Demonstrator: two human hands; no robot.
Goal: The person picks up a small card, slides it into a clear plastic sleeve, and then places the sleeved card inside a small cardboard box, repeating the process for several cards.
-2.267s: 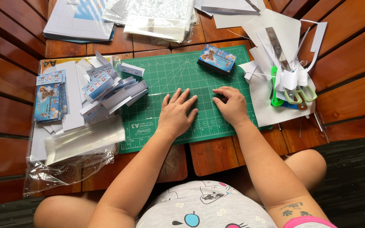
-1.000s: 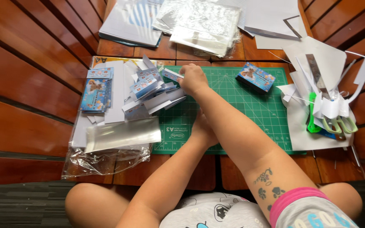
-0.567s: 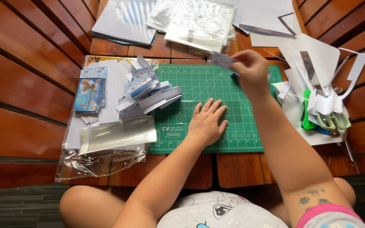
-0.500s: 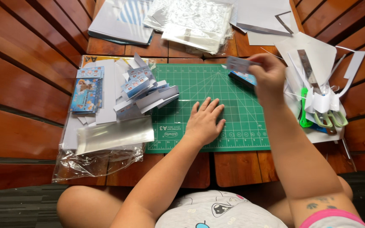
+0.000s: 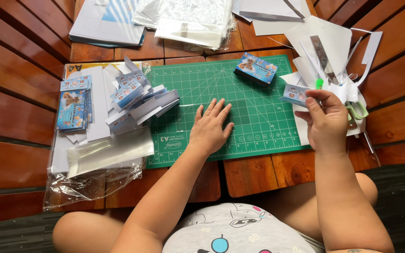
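Left hand: the left hand lies flat, palm down, fingers spread, on the green cutting mat; it holds nothing.
Right hand: the right hand is raised over the right edge of the mat, fingers curled, pinching a small printed card between thumb and fingertips.
Card: blue and white, tilted, held just above the white paper scraps at the right.
Small box: a small blue box sits on the far right part of the mat, apart from both hands.
Left pile: folded blue and white card pieces are heaped at the mat's left edge, beside a stack of printed sheets.
Near left: clear plastic bags lie on the wooden slats.
Right side: green-handled scissors lie partly behind the right hand.
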